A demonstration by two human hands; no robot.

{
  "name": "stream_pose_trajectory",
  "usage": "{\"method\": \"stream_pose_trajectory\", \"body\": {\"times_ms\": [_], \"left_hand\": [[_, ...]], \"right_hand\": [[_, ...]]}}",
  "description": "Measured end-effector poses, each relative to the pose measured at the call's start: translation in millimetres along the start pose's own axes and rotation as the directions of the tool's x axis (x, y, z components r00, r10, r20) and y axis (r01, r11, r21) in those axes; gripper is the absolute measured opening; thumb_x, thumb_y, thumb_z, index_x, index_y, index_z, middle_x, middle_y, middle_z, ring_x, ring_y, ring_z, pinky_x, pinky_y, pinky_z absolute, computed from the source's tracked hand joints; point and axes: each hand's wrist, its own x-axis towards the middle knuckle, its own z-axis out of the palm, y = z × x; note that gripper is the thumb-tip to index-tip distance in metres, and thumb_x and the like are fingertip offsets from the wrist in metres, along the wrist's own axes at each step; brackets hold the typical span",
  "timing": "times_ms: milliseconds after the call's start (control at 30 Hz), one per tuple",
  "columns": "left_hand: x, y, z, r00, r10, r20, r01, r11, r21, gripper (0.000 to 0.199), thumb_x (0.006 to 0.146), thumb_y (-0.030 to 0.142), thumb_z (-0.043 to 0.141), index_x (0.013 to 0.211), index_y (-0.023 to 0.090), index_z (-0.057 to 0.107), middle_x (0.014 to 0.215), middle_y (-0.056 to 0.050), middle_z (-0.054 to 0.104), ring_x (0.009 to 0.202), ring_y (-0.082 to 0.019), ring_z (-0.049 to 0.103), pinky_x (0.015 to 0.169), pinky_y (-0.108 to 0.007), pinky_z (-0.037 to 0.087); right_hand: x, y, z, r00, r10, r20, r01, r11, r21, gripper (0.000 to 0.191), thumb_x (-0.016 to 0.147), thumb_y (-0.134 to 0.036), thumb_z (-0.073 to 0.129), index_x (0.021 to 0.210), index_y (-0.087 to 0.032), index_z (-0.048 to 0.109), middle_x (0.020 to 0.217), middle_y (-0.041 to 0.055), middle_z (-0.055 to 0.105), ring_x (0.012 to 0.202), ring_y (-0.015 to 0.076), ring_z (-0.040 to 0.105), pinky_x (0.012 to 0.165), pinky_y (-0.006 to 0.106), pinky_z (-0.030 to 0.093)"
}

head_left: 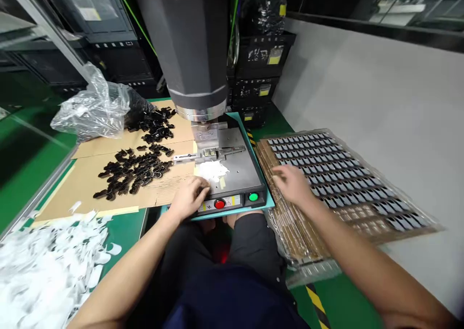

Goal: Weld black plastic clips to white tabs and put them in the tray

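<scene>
My left hand [190, 196] rests at the front left corner of the machine's metal base [241, 167], beside the red button [219, 203]. Its fingers are curled together, and whatever they hold is hidden. White pieces [212, 171] lie on the base just beyond it, below the metal fixture [210, 154]. My right hand [291, 183] hovers over the left edge of the stacked trays [348, 184], right of the green button [253, 197]. Its fingers are bent towards each other, and anything between them is too small to make out.
Black parts [134, 171] are heaped on cardboard [79, 188] at the left. White pieces [47, 266] pile up at the lower left. A plastic bag [97, 109] lies behind. The machine head [197, 48] hangs over the base. Black crates [259, 67] stand behind it.
</scene>
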Motion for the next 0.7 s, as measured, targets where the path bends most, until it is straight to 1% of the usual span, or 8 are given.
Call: {"method": "stream_pose_trajectory", "body": {"times_ms": [33, 100, 133, 200, 267, 367, 533, 700], "left_hand": [[8, -7, -0.1, 1.0, 0.001, -0.004, -0.001, 0.997, 0.077, 0.016, 0.105, 0.034, 0.059, 0.111, 0.022, 0.068, 0.115, -0.012, 0.073, 0.112, -0.029, 0.066, 0.099, -0.045, 0.053], [20, -18, 1.6, 1.0, -0.003, 0.013, 0.0, 0.984, 0.179, 0.017, 0.103, 0.031, 0.062, 0.115, 0.021, 0.068, 0.118, -0.014, 0.073, 0.114, -0.031, 0.066, 0.101, -0.047, 0.052], [25, -23, 2.7, 1.0, -0.004, 0.027, -0.002, 0.978, 0.207, 0.018, 0.102, 0.03, 0.063, 0.117, 0.02, 0.068, 0.119, -0.014, 0.074, 0.114, -0.032, 0.066, 0.101, -0.047, 0.052], [31, -29, 4.3, 0.998, 0.007, 0.055, -0.02, 0.972, 0.235, 0.02, 0.101, 0.03, 0.065, 0.118, 0.021, 0.069, 0.118, -0.014, 0.075, 0.113, -0.031, 0.066, 0.101, -0.046, 0.051], [35, -34, 4.5, 0.996, 0.034, 0.08, -0.053, 0.966, 0.254, 0.019, 0.102, 0.032, 0.065, 0.116, 0.021, 0.07, 0.115, -0.012, 0.076, 0.11, -0.03, 0.066, 0.1, -0.045, 0.051], [39, -37, 2.7, 0.988, 0.091, 0.125, -0.124, 0.95, 0.287, 0.017, 0.106, 0.033, 0.06, 0.11, 0.022, 0.073, 0.112, -0.011, 0.076, 0.106, -0.028, 0.065, 0.098, -0.044, 0.049], [44, -35, -1.3, 0.971, 0.159, 0.179, -0.212, 0.917, 0.338, 0.027, 0.11, 0.034, 0.052, 0.1, 0.021, 0.074, 0.104, -0.013, 0.074, 0.101, -0.03, 0.064, 0.09, -0.044, 0.046], [49, -28, -2.1, 0.964, 0.162, 0.211, -0.231, 0.902, 0.364, 0.026, 0.109, 0.039, 0.054, 0.105, 0.021, 0.073, 0.109, -0.014, 0.072, 0.104, -0.03, 0.064, 0.091, -0.044, 0.046]], "right_hand": [[14, -31, 19, 0.994, -0.095, 0.052, 0.093, 0.995, 0.047, 0.025, 0.098, -0.026, 0.065, 0.122, -0.025, 0.073, 0.122, 0.0098, 0.073, 0.117, 0.0293, 0.064, 0.104, 0.044, 0.05], [38, -79, 56, 0.977, -0.188, 0.102, 0.177, 0.978, 0.107, 0.025, 0.098, -0.023, 0.067, 0.121, -0.026, 0.074, 0.123, 0.0085, 0.073, 0.119, 0.0292, 0.062, 0.104, 0.044, 0.051], [47, -97, 72, 0.972, -0.202, 0.118, 0.188, 0.975, 0.118, 0.025, 0.097, -0.023, 0.069, 0.121, -0.026, 0.074, 0.123, 0.0085, 0.072, 0.119, 0.0295, 0.062, 0.104, 0.044, 0.051], [60, -119, 99, 0.971, -0.199, 0.135, 0.184, 0.976, 0.117, 0.026, 0.095, -0.024, 0.073, 0.121, -0.025, 0.075, 0.122, 0.0095, 0.072, 0.118, 0.0299, 0.06, 0.104, 0.045, 0.051], [66, -128, 118, 0.977, -0.175, 0.126, 0.163, 0.982, 0.095, 0.025, 0.096, -0.025, 0.073, 0.121, -0.024, 0.075, 0.123, 0.0103, 0.072, 0.117, 0.03, 0.06, 0.104, 0.045, 0.051], [68, -130, 131, 0.987, -0.145, 0.075, 0.139, 0.988, 0.074, 0.021, 0.1, -0.024, 0.066, 0.118, -0.024, 0.077, 0.122, 0.0099, 0.073, 0.114, 0.0296, 0.061, 0.103, 0.044, 0.051], [63, -128, 131, 0.993, -0.12, 0.013, 0.118, 0.987, 0.109, 0.019, 0.101, -0.023, 0.062, 0.11, -0.026, 0.079, 0.119, 0.0075, 0.076, 0.109, 0.0287, 0.063, 0.1, 0.044, 0.051], [60, -127, 130, 0.995, -0.05, -0.085, 0.067, 0.977, 0.2, 0.022, 0.102, -0.022, 0.058, 0.111, -0.026, 0.078, 0.121, 0.0072, 0.078, 0.11, 0.0292, 0.065, 0.101, 0.044, 0.052]]}}
